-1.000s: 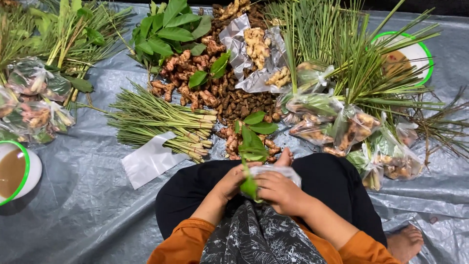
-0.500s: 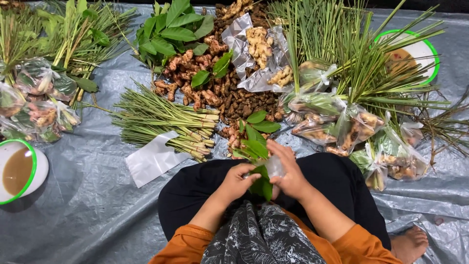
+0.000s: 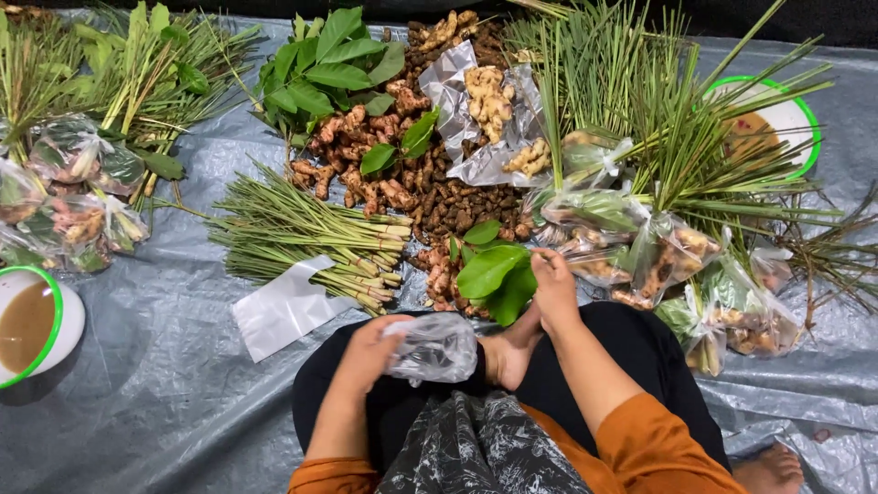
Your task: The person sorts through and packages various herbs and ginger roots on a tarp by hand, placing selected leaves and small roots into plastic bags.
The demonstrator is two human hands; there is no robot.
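Note:
My left hand (image 3: 368, 351) holds a small clear plastic bag (image 3: 433, 346) over my lap, with green leaves faintly showing inside. My right hand (image 3: 555, 289) reaches forward to a loose bunch of broad green leaves (image 3: 495, 272) lying at the edge of a heap of brown roots (image 3: 430, 215); its fingers touch the leaves, and whether they grip one cannot be made out. I sit cross-legged in dark trousers and orange sleeves, one bare foot (image 3: 508, 352) between my hands.
Lemongrass stalks (image 3: 302, 240) and a flat white bag (image 3: 283, 306) lie left of my knees. Filled tied bags (image 3: 672, 265) sit at the right, more at the far left. Ginger in plastic (image 3: 485, 101), long grass (image 3: 640, 110), two green-rimmed bowls (image 3: 32, 320) (image 3: 777, 119) on grey tarpaulin.
My hands, together at the bag a second ago, have parted. The left stays at my lap with the bag; the right has moved forward to the loose leaves.

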